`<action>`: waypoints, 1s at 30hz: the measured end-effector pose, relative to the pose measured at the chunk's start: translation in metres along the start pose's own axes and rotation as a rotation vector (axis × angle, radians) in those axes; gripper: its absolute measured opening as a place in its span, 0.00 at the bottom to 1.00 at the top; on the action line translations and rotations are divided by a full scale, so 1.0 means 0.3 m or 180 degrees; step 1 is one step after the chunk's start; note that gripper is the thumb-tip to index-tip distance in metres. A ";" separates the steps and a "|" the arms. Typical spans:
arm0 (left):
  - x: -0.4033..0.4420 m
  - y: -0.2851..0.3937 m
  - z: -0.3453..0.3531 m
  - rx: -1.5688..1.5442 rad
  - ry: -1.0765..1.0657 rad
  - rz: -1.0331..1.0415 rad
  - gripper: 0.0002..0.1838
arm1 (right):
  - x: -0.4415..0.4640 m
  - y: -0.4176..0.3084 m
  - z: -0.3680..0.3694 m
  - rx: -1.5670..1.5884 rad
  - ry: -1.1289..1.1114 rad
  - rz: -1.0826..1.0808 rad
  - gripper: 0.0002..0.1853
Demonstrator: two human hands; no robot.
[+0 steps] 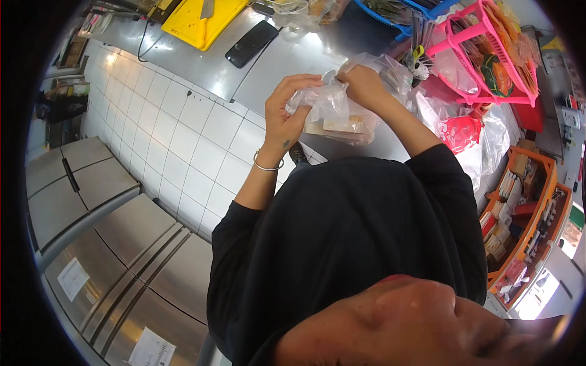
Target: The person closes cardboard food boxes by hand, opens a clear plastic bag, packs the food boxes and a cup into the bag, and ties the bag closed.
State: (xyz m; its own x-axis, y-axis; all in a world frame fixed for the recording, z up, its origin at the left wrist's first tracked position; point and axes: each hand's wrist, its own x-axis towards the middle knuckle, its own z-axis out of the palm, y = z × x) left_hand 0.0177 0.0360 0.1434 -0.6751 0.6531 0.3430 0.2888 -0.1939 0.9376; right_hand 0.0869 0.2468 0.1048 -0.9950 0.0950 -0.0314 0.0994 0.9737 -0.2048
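A clear plastic bag [332, 107] hangs between my two hands near the edge of the metal counter, with a light brown box-like item [345, 125] inside it. My left hand [290, 110], with a bangle at the wrist, is closed on the bag's left side. At the bag's top, my right hand [364, 86] pinches the gathered plastic. Another crumpled clear plastic bag [390, 70] lies just behind my right hand.
On the metal counter [256, 91] are a black phone [251, 44] and a yellow tray [201, 21] with a knife. Pink baskets [470, 52] and a blue basket [397, 24] stand at the right. Steel refrigerators [140, 244] are at lower left, orange shelving [519, 213] at far right.
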 end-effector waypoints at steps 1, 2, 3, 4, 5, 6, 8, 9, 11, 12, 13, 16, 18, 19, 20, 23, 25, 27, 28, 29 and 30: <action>0.006 0.001 -0.009 0.0017 0.0004 -0.0047 0.20 | -0.010 0.013 0.022 0.0273 -0.0006 0.0121 0.08; 0.013 0.001 -0.018 0.0035 0.0010 -0.0097 0.20 | -0.018 0.027 0.034 0.0547 -0.0018 0.0242 0.08; 0.017 -0.003 -0.026 0.0053 0.0020 -0.0147 0.19 | -0.027 0.031 0.018 0.0853 0.0030 0.0207 0.09; 0.018 -0.013 -0.030 -0.0049 0.0013 -0.0220 0.19 | -0.043 0.038 -0.004 0.1156 0.0070 0.0170 0.11; 0.016 -0.025 -0.029 -0.0154 0.0008 -0.0294 0.18 | -0.060 0.042 -0.019 0.1460 0.0103 0.0136 0.13; 0.013 -0.033 -0.027 -0.0263 -0.0001 -0.0368 0.18 | -0.080 0.045 -0.007 0.1142 0.0094 0.0169 0.22; 0.013 -0.030 -0.015 0.0053 -0.0115 -0.0355 0.19 | -0.127 0.085 0.059 0.0623 0.0143 0.0278 0.25; 0.017 -0.029 -0.009 0.0209 -0.0186 -0.0338 0.20 | -0.140 0.091 0.063 0.0358 0.0183 0.0341 0.27; 0.013 -0.056 0.015 0.1594 -0.0517 0.0201 0.21 | -0.192 0.094 0.043 0.0652 0.0682 0.0136 0.28; 0.012 -0.074 0.036 0.1832 -0.0708 0.0414 0.22 | -0.213 0.097 0.030 0.0798 0.0930 0.0035 0.28; 0.011 -0.093 0.056 0.2056 -0.0885 0.0643 0.23 | -0.218 0.123 0.053 0.0511 0.0706 0.0118 0.28; 0.016 -0.152 0.145 0.1181 -0.1395 0.1083 0.22 | -0.230 0.173 0.113 -0.0120 0.0182 0.0299 0.27; 0.004 -0.208 0.212 0.0945 -0.1411 0.0839 0.21 | -0.247 0.153 0.053 -0.0261 0.0023 0.0297 0.27; -0.008 -0.238 0.228 0.0831 -0.1408 0.0709 0.21 | -0.281 0.159 0.032 -0.0235 0.0062 0.0255 0.24; -0.019 -0.266 0.231 0.0930 -0.1258 0.0601 0.20 | -0.333 0.175 0.006 -0.0210 0.0104 0.0212 0.21; -0.027 -0.306 0.249 0.1053 -0.0983 0.0420 0.19 | -0.390 0.065 -0.241 -0.0584 -0.1396 0.1027 0.18; -0.020 -0.312 0.245 0.0945 -0.0987 0.0488 0.19 | -0.406 0.004 -0.379 -0.0459 -0.1496 0.0943 0.18; 0.004 -0.308 0.226 0.1287 -0.0908 0.0667 0.20 | -0.418 -0.015 -0.405 -0.0341 -0.1366 0.0752 0.18; 0.014 -0.308 0.220 0.1460 -0.0865 0.0759 0.21 | -0.424 -0.018 -0.403 -0.0285 -0.1182 0.0609 0.18; 0.010 -0.318 0.219 0.1563 -0.0833 0.0478 0.21 | -0.431 -0.019 -0.400 -0.0226 -0.0993 0.0473 0.18; 0.001 -0.333 0.221 0.1668 -0.0799 0.0199 0.21 | -0.439 -0.017 -0.387 -0.0189 -0.0915 0.0369 0.16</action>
State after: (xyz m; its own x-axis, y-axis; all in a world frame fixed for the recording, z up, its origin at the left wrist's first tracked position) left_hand 0.0334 0.1041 0.0459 -0.4830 0.8179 0.3127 0.6633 0.1087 0.7404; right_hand 0.2160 0.2533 0.2235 -0.9323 0.1520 -0.3283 0.2028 0.9710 -0.1264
